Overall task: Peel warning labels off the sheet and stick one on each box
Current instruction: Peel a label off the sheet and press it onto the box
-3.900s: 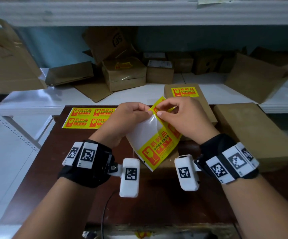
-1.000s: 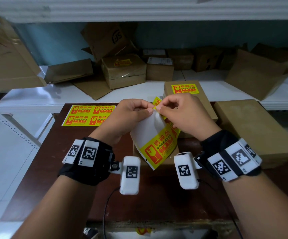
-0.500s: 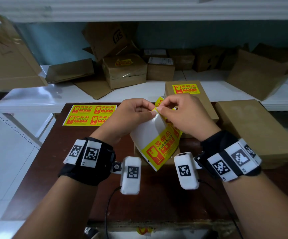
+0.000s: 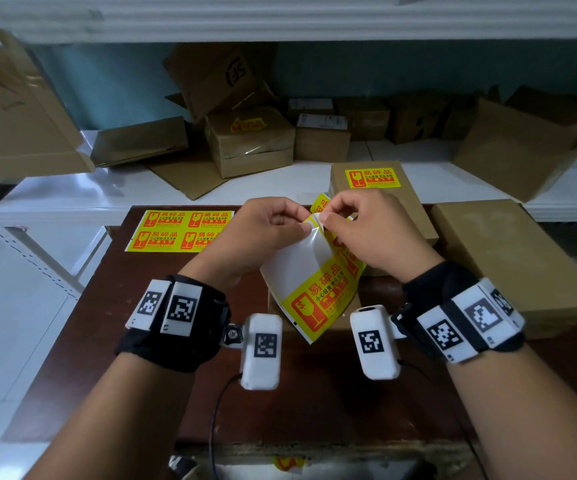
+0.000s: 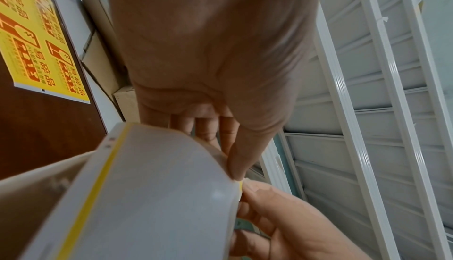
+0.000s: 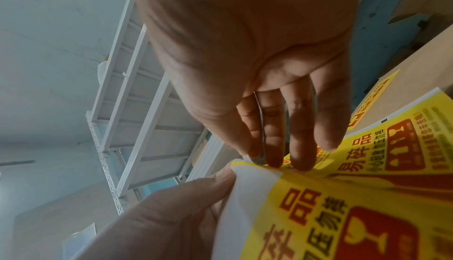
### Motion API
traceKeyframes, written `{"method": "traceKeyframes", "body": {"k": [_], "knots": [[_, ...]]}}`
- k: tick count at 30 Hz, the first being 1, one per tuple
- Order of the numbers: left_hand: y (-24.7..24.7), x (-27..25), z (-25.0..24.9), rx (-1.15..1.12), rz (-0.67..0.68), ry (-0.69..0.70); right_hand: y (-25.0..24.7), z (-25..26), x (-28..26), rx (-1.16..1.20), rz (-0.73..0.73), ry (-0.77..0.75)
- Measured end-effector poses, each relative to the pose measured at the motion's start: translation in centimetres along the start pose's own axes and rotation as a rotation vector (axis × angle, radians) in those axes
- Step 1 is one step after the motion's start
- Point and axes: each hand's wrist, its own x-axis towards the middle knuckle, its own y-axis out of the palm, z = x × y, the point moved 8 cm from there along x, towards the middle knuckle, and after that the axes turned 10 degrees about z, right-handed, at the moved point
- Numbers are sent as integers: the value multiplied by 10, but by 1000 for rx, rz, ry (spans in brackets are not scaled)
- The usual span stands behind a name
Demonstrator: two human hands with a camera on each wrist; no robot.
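Note:
A yellow warning-label sheet (image 4: 318, 282) with part of its white backing bare hangs in the air above the brown table (image 4: 141, 341). My left hand (image 4: 306, 226) pinches its top corner, thumb on the backing (image 5: 159, 196). My right hand (image 4: 325, 221) pinches the same corner from the other side, where a label edge (image 6: 247, 164) curls up. A second full label sheet (image 4: 179, 230) lies flat at the table's far left. One box (image 4: 380, 202) beyond my hands bears a yellow label (image 4: 373, 177). A plain brown box (image 4: 519, 265) lies at the right.
A white shelf (image 4: 72, 199) behind the table carries several cardboard boxes and flattened cartons (image 4: 252, 143). A larger carton (image 4: 13, 109) leans at the far left. White metal racking (image 5: 392, 109) rises above. A cable (image 4: 214, 410) hangs near the table's front edge.
Both hands have stayed pinched on the sheet's top corner, working at it with small finger movements. The sheet hangs in much the same place and the corner is curled slightly more.

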Motion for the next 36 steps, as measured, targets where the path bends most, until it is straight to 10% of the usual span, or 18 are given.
{"method": "traceKeyframes", "body": {"k": [36], "knots": [[-8,3,3,0,-21,16,8,0,-2,-14,96,15]]}}
